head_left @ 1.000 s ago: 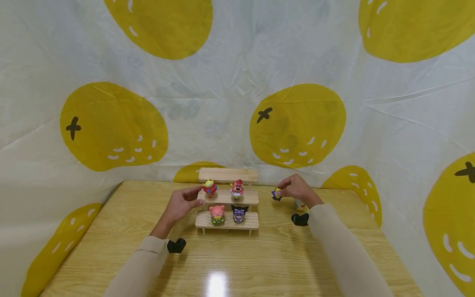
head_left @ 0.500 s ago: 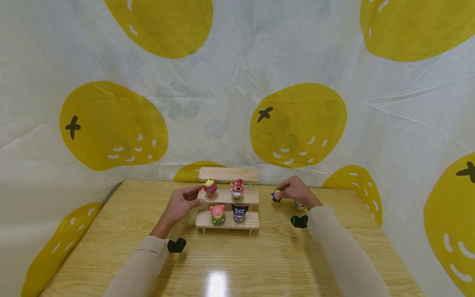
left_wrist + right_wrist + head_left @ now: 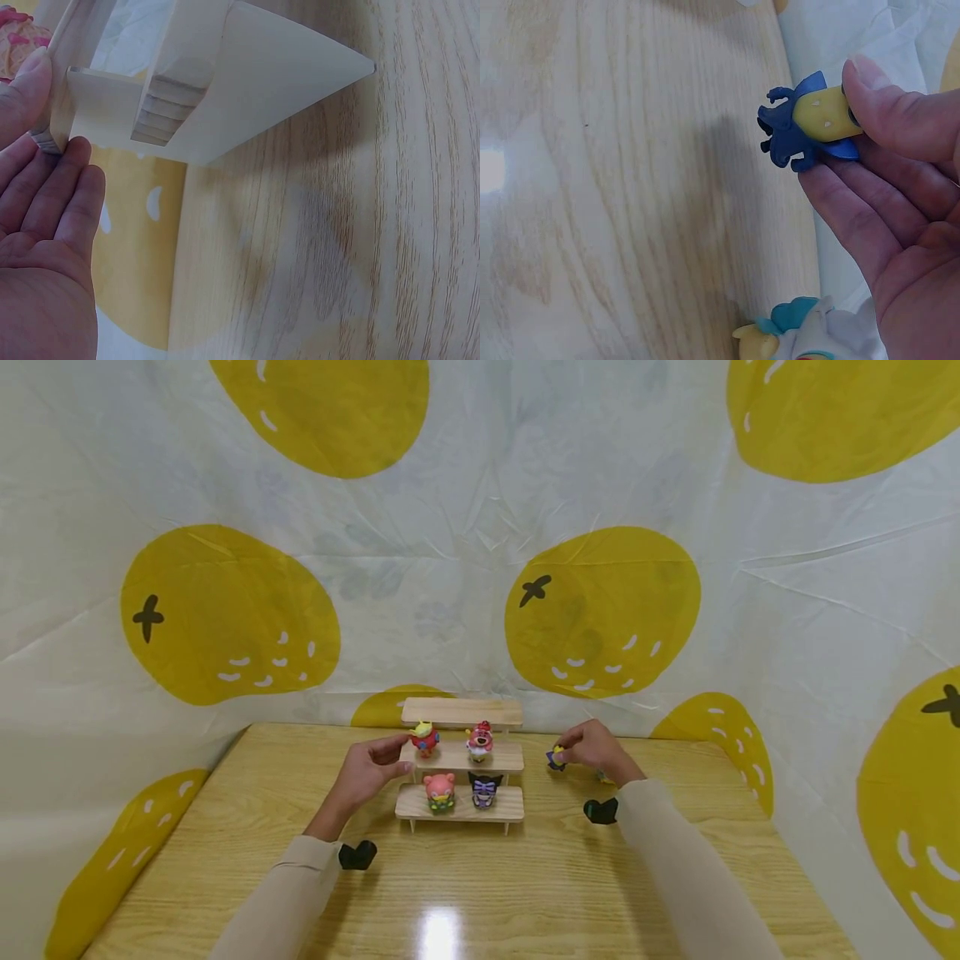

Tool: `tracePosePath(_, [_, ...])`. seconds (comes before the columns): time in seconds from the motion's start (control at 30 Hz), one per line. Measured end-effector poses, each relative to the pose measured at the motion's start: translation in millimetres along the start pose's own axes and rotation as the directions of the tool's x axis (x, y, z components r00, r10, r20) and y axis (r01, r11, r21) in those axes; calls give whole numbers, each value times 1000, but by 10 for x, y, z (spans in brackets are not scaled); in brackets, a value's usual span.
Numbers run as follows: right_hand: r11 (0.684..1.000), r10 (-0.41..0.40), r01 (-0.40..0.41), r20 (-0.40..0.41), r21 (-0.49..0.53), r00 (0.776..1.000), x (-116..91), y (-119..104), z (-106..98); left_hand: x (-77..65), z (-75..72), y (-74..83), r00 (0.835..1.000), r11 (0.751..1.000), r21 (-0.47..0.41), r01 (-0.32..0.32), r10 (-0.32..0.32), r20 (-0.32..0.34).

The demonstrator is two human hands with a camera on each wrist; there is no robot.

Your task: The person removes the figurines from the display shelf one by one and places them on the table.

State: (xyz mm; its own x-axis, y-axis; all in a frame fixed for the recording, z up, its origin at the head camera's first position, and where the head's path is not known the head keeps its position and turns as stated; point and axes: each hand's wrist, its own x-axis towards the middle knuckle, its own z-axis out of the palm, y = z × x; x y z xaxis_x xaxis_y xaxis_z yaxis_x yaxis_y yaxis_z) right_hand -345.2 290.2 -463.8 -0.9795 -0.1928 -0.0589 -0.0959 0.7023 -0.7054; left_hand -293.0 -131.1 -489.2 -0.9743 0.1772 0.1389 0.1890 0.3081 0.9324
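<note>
At the left end of a three-tier wooden display shelf (image 3: pixel 461 711), my left hand (image 3: pixel 369 772) grips the middle board. In the left wrist view the thumb lies over the board and the fingers of the left hand (image 3: pixel 45 247) under it. Off the shelf's right side, my right hand (image 3: pixel 596 750) pinches a small blue and yellow figurine (image 3: pixel 810 124) between thumb and fingers. The middle board carries a red figurine with a yellow head (image 3: pixel 424 740) and a pink bear figurine (image 3: pixel 480 742). Below them sit a pink figurine (image 3: pixel 439 793) and a black-eared one with a purple bow (image 3: pixel 484 790).
A white, teal and yellow figurine (image 3: pixel 810 334) is on the wood-grain table (image 3: pixel 480 885), mostly hidden behind the right wrist in the head view. A white cloth with yellow fruit print (image 3: pixel 450 610) hangs at the back and sides.
My right hand has moved slightly left and down in the head view, bringing the blue and yellow figurine with it. The left hand and shelf have stayed in place.
</note>
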Motion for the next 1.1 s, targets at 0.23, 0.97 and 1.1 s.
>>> tracePosePath(0.23, [1000,14,-14,7,-16,1000,-1,21,40,-10,-6,9,1000,1000,-8,4,-4,-2])
tracePosePath(0.97, [1000,-14,14,-71,-7,997,3,52,215,-11,3,5,1000,1000,13,9,-9,-3])
tracePosePath(1.1, [1000,-9,8,-79,-15,997,11,75,234,4,7,-13,1000,999,19,26,-26,-12])
